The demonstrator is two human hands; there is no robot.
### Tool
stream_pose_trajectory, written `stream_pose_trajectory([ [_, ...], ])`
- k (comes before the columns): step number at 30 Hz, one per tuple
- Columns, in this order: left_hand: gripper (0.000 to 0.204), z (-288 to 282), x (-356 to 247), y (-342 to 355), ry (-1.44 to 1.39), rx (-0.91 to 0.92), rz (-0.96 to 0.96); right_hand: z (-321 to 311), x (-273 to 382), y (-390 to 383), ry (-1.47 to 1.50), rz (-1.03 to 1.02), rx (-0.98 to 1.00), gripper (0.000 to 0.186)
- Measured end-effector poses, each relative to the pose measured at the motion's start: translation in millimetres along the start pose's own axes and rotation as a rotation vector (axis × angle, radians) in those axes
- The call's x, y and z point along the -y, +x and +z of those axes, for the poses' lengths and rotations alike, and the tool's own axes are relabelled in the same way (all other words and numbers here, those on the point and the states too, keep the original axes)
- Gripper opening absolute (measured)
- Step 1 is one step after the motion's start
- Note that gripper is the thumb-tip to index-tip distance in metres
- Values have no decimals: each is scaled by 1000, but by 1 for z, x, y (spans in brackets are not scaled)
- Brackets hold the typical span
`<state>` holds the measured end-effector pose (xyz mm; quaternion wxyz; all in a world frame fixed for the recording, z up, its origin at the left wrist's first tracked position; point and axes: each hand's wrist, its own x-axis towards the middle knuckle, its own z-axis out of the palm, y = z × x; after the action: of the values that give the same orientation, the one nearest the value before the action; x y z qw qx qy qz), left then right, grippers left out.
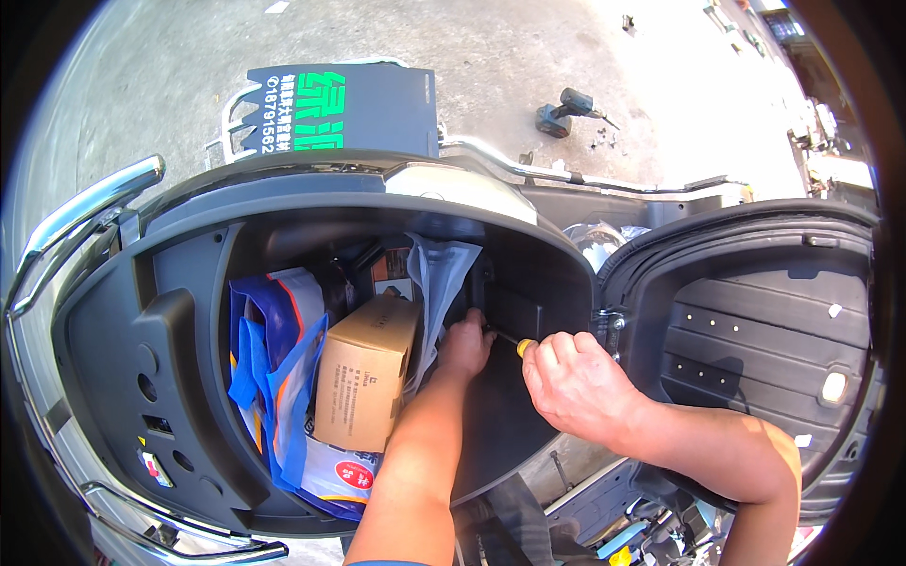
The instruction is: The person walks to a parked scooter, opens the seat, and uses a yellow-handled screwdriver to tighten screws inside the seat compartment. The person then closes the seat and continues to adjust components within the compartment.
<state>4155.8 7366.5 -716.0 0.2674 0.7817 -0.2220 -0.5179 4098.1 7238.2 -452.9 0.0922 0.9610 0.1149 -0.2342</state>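
My right hand (576, 387) grips a yellow-handled screwdriver (525, 346), its shaft pointing left into the black storage compartment (236, 208). My left hand (464, 341) reaches down inside, fingers bent against the inner wall at the screwdriver's tip; what they hold is too small to make out. Left of that hand are a brown cardboard box (368, 368), a crumpled translucent plastic bag (439, 269) and blue printed packaging (274, 321). The screwdriver's tip is hidden near my left fingers.
The raised black seat lid (755, 292) hangs open on a hinge (612, 330) at the right. Chrome rails (94, 203) edge the vehicle at left. A dark board with green lettering (344, 108) and a cordless drill (557, 118) lie beyond on the concrete floor (500, 57).
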Motion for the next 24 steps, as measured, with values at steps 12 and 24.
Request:
stream_pose_trajectory([
  [12, 35, 1, 5, 6, 0, 28, 26, 16, -4, 6, 248, -51, -136, 36],
  [24, 37, -2, 3, 6, 30, 44, 18, 21, -7, 10, 309, -110, -299, 34],
])
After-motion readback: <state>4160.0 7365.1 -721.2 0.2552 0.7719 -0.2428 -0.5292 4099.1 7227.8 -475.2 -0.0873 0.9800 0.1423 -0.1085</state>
